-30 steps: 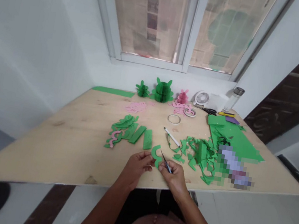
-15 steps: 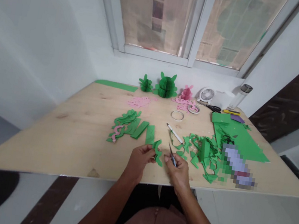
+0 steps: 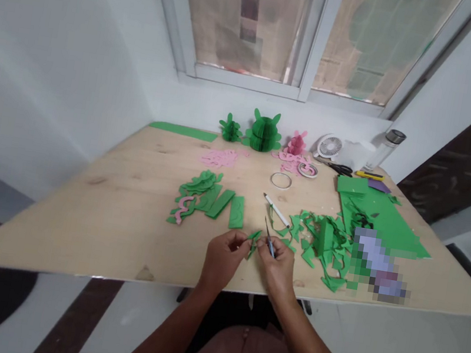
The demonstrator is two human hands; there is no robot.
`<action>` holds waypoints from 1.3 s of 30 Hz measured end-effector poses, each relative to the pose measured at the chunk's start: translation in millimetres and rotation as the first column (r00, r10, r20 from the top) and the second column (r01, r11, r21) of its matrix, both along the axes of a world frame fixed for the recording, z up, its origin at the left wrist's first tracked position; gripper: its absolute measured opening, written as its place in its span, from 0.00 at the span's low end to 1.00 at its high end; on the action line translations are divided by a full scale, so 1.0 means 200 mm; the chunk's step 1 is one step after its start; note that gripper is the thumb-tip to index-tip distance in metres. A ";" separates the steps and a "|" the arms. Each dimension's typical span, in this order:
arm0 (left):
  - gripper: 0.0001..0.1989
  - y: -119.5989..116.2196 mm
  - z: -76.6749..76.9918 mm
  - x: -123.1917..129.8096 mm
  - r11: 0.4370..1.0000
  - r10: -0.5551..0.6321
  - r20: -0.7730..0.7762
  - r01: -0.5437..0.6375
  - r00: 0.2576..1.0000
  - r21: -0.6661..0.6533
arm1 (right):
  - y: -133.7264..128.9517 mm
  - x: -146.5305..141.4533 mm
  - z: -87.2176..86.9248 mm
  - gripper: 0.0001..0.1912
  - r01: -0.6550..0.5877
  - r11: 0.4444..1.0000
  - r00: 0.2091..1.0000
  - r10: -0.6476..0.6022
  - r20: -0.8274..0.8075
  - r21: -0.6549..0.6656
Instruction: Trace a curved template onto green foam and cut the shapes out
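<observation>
My left hand point(image 3: 222, 258) pinches a small curved cutout of green paper point(image 3: 254, 240) between thumb and fingertips. The piece is seen nearly edge-on, close in front of the table's near edge. Beside it, my right hand point(image 3: 278, 270) is closed round a pair of scissors point(image 3: 269, 238), their narrow blades pointing up and away; the finger loops are hidden. The right fingertips sit against or very near the green piece. Just beyond lie a green paper strip with drawn curves point(image 3: 237, 211) and a white pen point(image 3: 275, 209).
Green scraps point(image 3: 325, 244) are heaped at right, by green sheets point(image 3: 397, 226) and a blurred-out object point(image 3: 377, 265). Green cutouts point(image 3: 201, 183) lie left. Pink scraps point(image 3: 220, 157), tape rolls point(image 3: 281, 180), paper honeycomb figures point(image 3: 264, 133), a fan point(image 3: 329, 148) and a bottle point(image 3: 386, 150) stand farther back.
My hands have come closer together. The green cutout has turned from showing its wavy face to nearly edge-on, and the scissors have shifted slightly left and up.
</observation>
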State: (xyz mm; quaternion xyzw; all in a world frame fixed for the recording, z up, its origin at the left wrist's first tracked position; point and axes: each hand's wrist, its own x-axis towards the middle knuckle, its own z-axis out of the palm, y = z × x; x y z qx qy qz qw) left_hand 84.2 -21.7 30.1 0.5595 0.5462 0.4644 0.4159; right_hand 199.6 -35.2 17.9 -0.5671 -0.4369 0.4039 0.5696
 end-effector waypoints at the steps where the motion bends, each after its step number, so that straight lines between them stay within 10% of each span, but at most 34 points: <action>1: 0.08 0.01 -0.01 0.00 1.000 -0.009 0.015 0.010 1.000 -0.012 | 0.01 0.01 -0.01 0.11 0.002 1.000 1.000 -0.002 -0.007 -0.002; 12: 0.06 0.04 0.03 0.02 0.998 0.019 -0.112 -0.012 0.994 0.064 | 0.05 0.01 0.01 0.11 -0.061 0.998 0.998 0.061 -0.010 -0.023; 24: 0.06 0.14 0.02 0.00 0.952 0.098 0.427 0.040 0.899 -0.304 | 0.12 0.04 0.02 0.13 -0.040 0.996 0.993 0.031 -0.114 -0.077; 32: 0.09 0.18 0.01 -0.02 0.914 0.121 0.490 0.096 0.863 -0.394 | 0.14 0.05 -0.04 0.10 -0.059 0.988 0.993 0.042 -0.112 -0.145; 35: 0.10 0.19 -0.01 -0.07 0.945 0.095 0.334 0.020 0.938 -0.326 | 0.15 0.05 -0.04 0.10 -0.037 0.988 0.994 0.021 -0.109 -0.149; 39: 0.09 0.22 -0.03 -0.17 0.989 0.142 -0.355 -0.147 0.924 0.012 | 0.16 0.07 -0.06 0.13 0.003 0.989 0.992 -0.022 -0.127 -0.148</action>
